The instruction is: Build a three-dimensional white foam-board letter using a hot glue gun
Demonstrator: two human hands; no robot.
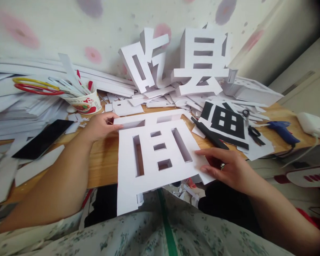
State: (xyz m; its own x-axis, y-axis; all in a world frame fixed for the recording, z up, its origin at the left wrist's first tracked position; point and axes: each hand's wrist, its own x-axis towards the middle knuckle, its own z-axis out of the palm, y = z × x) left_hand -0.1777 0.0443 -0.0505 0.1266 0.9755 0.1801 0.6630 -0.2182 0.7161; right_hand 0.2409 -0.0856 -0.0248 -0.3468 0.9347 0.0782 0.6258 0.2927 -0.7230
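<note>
A large white foam-board character (146,153) with rectangular openings lies face up at the front edge of the wooden table, its lower part jutting over the edge. My left hand (102,125) pinches its upper left corner between thumb and fingers. At the right side, my right hand (224,165) grips the character's edge, thumb below and index finger on the top face. Beside it, to the right, rests a black marker-like stick (209,133). A black-and-white paper template (228,122) lies just behind that.
Two white standing characters (141,64) (202,60) lean at the back among board scraps. A paper cup (86,103) of tools and a phone (44,138) are left. Scissors (254,133), a blue glue gun (282,131) and a white adapter (313,124) are right.
</note>
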